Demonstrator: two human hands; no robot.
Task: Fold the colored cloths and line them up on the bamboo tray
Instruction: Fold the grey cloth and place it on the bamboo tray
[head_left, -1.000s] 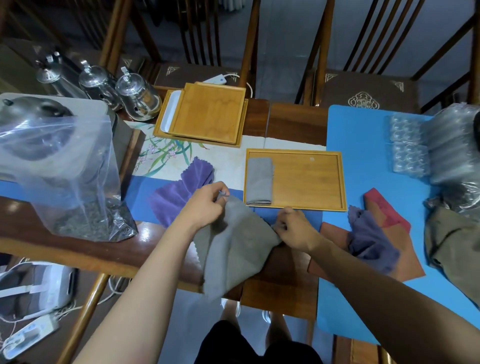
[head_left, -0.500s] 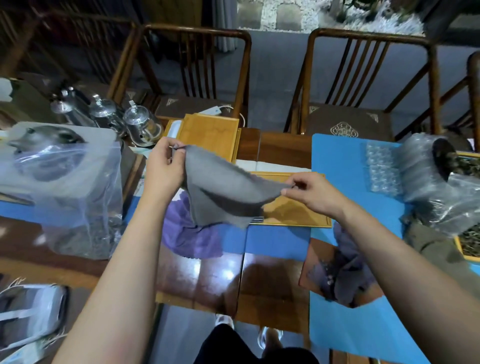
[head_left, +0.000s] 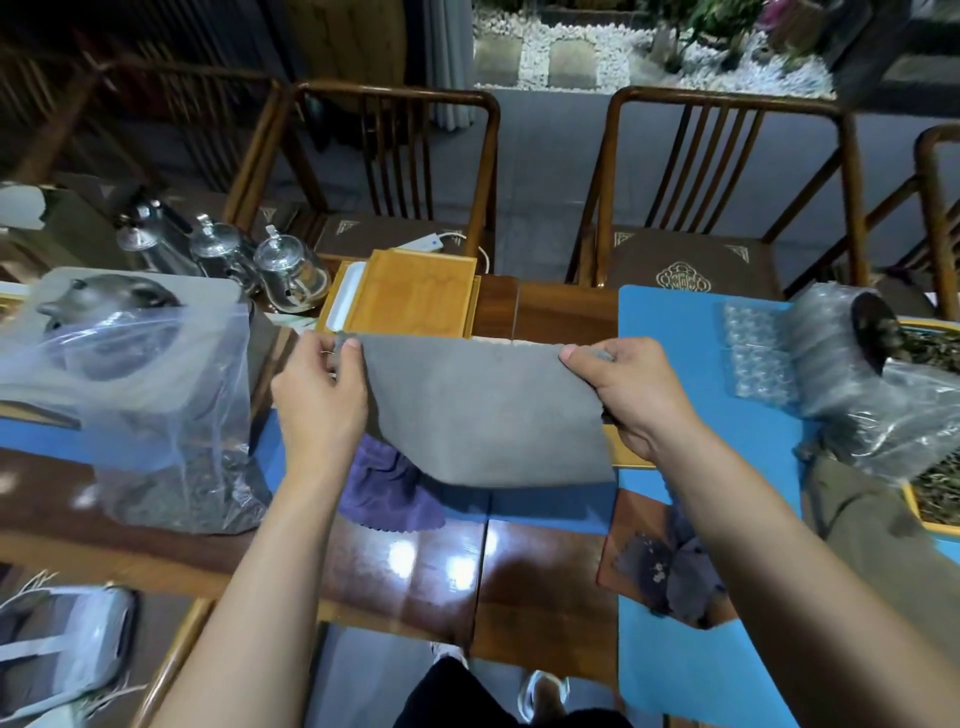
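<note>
A grey cloth (head_left: 483, 410) hangs stretched flat in the air above the table. My left hand (head_left: 322, 395) pinches its upper left corner and my right hand (head_left: 628, 389) pinches its upper right corner. The cloth hides most of the bamboo tray (head_left: 626, 453), of which only a strip shows under my right wrist. A purple cloth (head_left: 387, 493) lies crumpled on the table below the grey one. Another purple cloth (head_left: 675, 577) sits bunched on a brown-red cloth (head_left: 623, 530) at the right.
A stack of bamboo trays (head_left: 415, 299) stands at the back. Glass teapots (head_left: 291, 270) sit at back left. A clear plastic bag (head_left: 145, 395) over a box stands left. A blue mat (head_left: 670, 322) holds bubble wrap (head_left: 841, 364) at right. Two wooden chairs (head_left: 727, 187) stand behind the table.
Both hands lifted the grey cloth from the table edge and pulled it taut between them. The view tilted upward, and the cloth now covers the tray.
</note>
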